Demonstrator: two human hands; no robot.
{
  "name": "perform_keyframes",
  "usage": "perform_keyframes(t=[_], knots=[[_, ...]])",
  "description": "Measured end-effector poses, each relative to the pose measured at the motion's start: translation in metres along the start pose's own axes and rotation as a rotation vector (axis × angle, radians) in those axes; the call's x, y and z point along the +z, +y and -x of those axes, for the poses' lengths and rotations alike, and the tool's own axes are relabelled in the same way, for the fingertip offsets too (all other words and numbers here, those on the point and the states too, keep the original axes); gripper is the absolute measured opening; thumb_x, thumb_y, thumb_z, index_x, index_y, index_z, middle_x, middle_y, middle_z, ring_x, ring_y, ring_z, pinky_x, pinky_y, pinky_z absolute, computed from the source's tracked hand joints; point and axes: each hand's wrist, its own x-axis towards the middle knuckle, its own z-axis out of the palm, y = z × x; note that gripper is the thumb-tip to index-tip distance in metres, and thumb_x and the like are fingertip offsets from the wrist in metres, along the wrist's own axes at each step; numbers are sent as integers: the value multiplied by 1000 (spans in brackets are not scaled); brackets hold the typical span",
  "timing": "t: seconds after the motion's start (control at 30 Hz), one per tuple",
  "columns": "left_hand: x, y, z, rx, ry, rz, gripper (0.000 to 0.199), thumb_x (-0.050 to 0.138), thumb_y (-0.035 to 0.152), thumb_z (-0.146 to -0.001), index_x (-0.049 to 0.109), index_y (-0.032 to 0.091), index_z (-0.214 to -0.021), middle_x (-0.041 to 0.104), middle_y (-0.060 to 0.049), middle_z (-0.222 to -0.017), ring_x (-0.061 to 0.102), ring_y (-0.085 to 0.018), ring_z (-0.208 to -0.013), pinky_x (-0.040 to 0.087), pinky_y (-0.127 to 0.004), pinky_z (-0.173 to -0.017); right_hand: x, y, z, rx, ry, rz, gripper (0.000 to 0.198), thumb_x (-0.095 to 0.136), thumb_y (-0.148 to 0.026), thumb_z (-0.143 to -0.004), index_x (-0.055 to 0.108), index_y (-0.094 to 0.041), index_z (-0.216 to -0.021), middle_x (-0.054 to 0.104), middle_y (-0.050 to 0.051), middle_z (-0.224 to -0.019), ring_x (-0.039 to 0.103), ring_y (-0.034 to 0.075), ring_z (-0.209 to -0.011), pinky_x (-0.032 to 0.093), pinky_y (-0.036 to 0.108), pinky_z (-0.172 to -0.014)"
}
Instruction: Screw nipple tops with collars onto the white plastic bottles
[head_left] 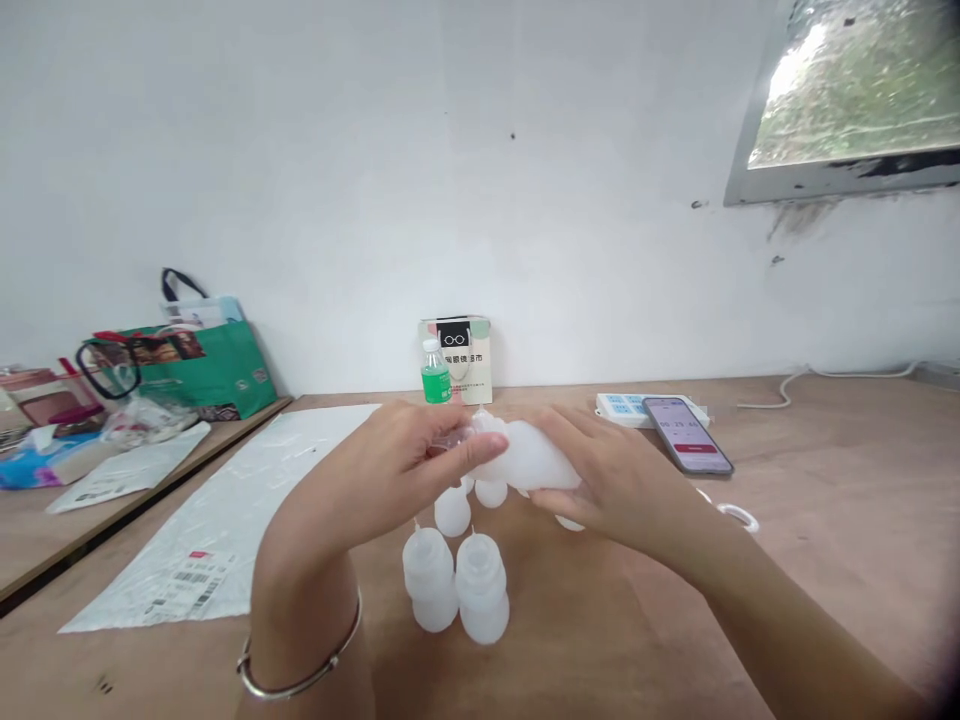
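A white translucent plastic squeeze bottle (pixel 534 455) lies sideways in the air between my hands, above the table. My right hand (pixel 600 455) is wrapped round its body. At the other end, my left hand (pixel 420 450) grips the bottle's top with the thumb in front; a clear piece shows by those fingers, its kind unclear. Below, one squeeze bottle (pixel 430 580) stands upright beside another squeeze bottle (pixel 482 588), both with thin tips. Several more white bottles (pixel 452 512) are behind, partly hidden by my hands.
A white plastic mailer (pixel 247 500) lies at left, near a green bag (pixel 217 370). Against the wall stand a green-labelled drink bottle (pixel 435 375) and a paper bag (pixel 480 375). At right, a phone (pixel 688 435) rests against a power strip (pixel 626 408), with a white ring (pixel 739 516) nearer.
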Motion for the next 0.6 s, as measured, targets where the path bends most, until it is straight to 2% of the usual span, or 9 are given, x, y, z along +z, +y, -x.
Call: perform_keyframes(t=[0.1,0.2,0.3,0.37,0.4,0.43,0.5,0.53,0.6], knots=[[3,-3,-6,25,-75,-10,37,43,46,-96,64,19,-82,65,2,-70,59,-12,-62,43,-23,-57,4,4,3,6,0,89,42,63,-19,-75,54,-19,-117,67,9,-99,63,30,-89,44,36,-64],[7,-6,-6,115,-69,-70,21,57,38,-90,61,23,-104,67,1,-87,62,-15,-78,48,-26,-68,0,9,5,88,-169,-78,35,62,-30,-79,56,-22,-112,68,6,-91,64,27,-83,44,33,-61],[11,-6,-4,263,-34,-66,37,60,31,-89,50,30,-125,58,-3,-128,56,-20,-116,47,-33,-95,-6,15,5,138,-257,-328,37,62,-42,-81,54,-25,-113,68,4,-95,64,24,-84,46,32,-63],[13,-3,-5,300,21,-62,59,68,42,-83,41,33,-134,41,-6,-147,39,-26,-136,38,-40,-108,-9,19,4,190,-214,-409,42,62,-44,-82,51,-26,-118,67,4,-102,64,23,-83,47,31,-63],[14,-1,-6,278,67,-64,69,70,48,-78,39,32,-137,36,-8,-149,35,-28,-138,36,-44,-110,-9,20,4,216,-197,-426,44,62,-45,-82,50,-27,-120,67,4,-102,64,22,-81,47,31,-61],[16,1,-8,219,122,-64,71,71,51,-76,39,30,-137,40,-10,-147,38,-30,-136,39,-46,-107,-10,21,4,233,-187,-433,45,63,-45,-81,50,-28,-120,66,4,-102,64,22,-80,47,31,-60],[19,2,-12,52,199,-35,51,63,50,-83,48,26,-125,61,-9,-122,60,-26,-111,52,-41,-89,-10,22,4,231,-185,-431,43,63,-45,-81,51,-28,-118,67,4,-100,64,22,-81,47,31,-61],[20,2,-14,-16,194,2,37,58,48,-88,52,24,-116,68,-6,-102,66,-22,-91,55,-35,-75,-10,22,4,222,-187,-425,41,64,-44,-81,52,-27,-116,67,3,-98,64,22,-82,47,31,-62],[21,-1,-17,-53,109,98,25,53,43,-92,54,24,-108,66,2,-75,65,-15,-65,52,-26,-57,-11,25,5,216,-192,-422,40,64,-43,-80,54,-27,-115,67,3,-96,64,23,-84,47,32,-63]])
